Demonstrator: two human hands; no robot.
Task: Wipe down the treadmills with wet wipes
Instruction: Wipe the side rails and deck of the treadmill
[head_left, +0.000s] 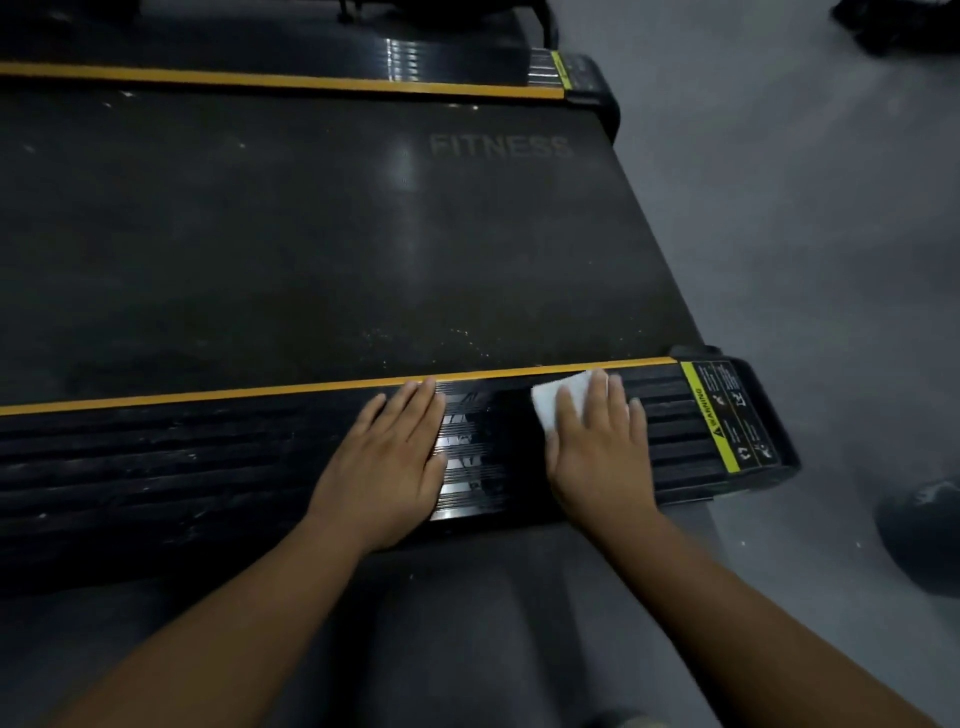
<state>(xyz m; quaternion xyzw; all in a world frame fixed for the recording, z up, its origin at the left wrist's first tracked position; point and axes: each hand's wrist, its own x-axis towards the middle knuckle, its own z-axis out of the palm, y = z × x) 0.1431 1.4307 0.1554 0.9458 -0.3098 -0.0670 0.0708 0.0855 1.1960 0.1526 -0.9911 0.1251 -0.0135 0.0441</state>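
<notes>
Wipe (558, 404) lies on the near rail (156, 457) of the treadmill (763, 395), toward the rail's right end. The right hand (597, 447) presses it flat with straight fingers, not curled round it. The left hand (387, 457) rests flat and empty on the rail just to the left, seemingly as a brace. The step looks like rubbing down this ribbed rail. The belt (260, 234) beyond shows specks. Next comes a firm slide along the ribs, probably right toward the label (727, 415), without bunching the wipe.

Glossy ribbed black plastic side rail (208, 467), matt textured rubber belt (260, 234), soft white wet wipe (561, 402).
</notes>
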